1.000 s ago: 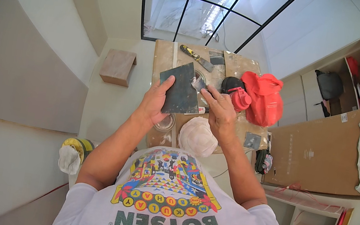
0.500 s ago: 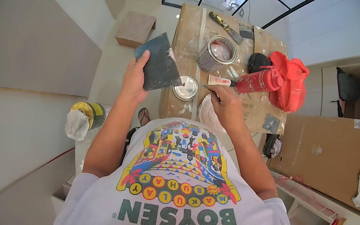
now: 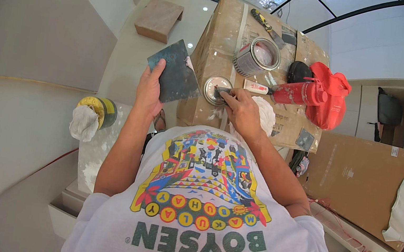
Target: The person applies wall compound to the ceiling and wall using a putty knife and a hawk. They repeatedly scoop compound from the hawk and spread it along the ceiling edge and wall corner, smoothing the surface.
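Observation:
My left hand (image 3: 149, 89) grips a dark, flat, square plate (image 3: 176, 80) by its left edge, thumb on top. A whitish-pink dab of paste (image 3: 190, 63) clings to the plate's far right edge. Between the fingers of my right hand (image 3: 244, 114) is a small dark scraper (image 3: 222, 91), its blade over the round metal lid (image 3: 211, 97); I cannot tell whether it touches. Behind the lid stands an open can (image 3: 248, 64) with pinkish paste inside. A small white-and-red tube (image 3: 255, 87) lies beyond my right hand, and a crumpled white cloth (image 3: 266, 114) beside it.
The cardboard-covered table (image 3: 202, 67) also holds a putty knife (image 3: 267, 27), a red bottle (image 3: 298, 92), a red bag (image 3: 329, 107), a black pouch (image 3: 299, 72) and a dark square (image 3: 305, 139). At left stands a yellow can (image 3: 106, 110) with a white rag (image 3: 83, 124).
My right hand has moved left, bringing the scraper from beside the lid to over it. The left hand still holds the plate in nearly the same place. The whole view has shifted slightly.

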Available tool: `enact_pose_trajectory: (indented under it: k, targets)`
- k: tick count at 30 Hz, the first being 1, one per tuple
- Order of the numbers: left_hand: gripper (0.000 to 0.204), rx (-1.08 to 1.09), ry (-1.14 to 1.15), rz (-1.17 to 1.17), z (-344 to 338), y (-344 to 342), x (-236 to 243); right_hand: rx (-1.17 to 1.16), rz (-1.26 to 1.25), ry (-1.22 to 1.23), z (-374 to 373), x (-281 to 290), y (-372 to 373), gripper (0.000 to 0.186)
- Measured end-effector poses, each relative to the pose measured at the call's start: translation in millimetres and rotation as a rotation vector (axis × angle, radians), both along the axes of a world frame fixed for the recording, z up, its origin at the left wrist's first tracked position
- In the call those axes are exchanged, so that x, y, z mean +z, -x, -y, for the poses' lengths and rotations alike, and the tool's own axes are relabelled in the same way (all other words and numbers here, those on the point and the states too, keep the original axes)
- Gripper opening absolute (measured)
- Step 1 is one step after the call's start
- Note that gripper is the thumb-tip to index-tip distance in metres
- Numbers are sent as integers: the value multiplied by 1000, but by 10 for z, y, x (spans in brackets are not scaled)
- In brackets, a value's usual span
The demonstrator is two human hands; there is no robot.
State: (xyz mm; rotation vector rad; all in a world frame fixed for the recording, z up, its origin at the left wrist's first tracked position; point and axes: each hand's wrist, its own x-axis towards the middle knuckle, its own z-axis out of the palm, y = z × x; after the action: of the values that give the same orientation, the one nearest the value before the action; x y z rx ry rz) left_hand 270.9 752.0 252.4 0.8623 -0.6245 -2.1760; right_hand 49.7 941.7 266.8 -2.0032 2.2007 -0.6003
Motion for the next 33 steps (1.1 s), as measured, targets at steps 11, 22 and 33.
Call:
enact_pose_trajectory:
  k: [11, 22, 33]
  targets:
    - [33, -11, 20, 8, 1, 5, -13, 14, 15, 54, -7, -97, 33, 42]
    - [34, -33, 21, 34, 19, 71, -59, 43, 5, 9, -13, -34, 18, 41]
    - [40, -51, -32, 86, 52, 163, -115, -232, 496, -175, 50, 402, 217, 30]
